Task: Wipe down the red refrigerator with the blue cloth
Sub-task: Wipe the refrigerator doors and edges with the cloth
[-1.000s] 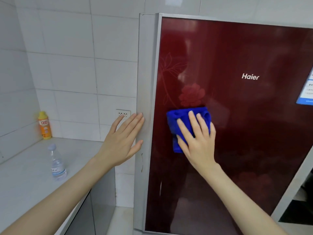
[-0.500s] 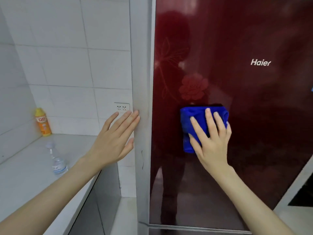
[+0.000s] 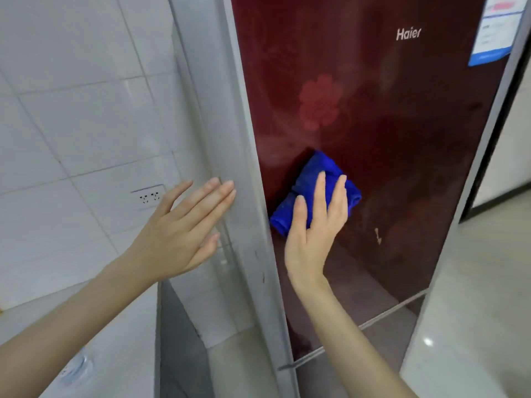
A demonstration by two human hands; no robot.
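Right hand (image 3: 313,225) flat on the blue cloth (image 3: 313,193), fingers (image 3: 320,191) slightly spread, pressing the bunched cloth against the red door of the refrigerator (image 3: 402,145). Cloth sits low on the upper door, near its left edge, below a faint flower print (image 3: 320,103). Left hand (image 3: 184,231) open, fingers together and straight, fingertips touching the grey side panel (image 3: 218,124) of the refrigerator. Brand lettering (image 3: 408,33) upper right on the door; a blue-and-white label (image 3: 498,27) beside it at the door's right edge. Wall socket (image 3: 148,196) on the white tiles, left of the left hand. A water bottle (image 3: 76,366), blurred, on the desk (image 3: 120,326) under the left forearm.
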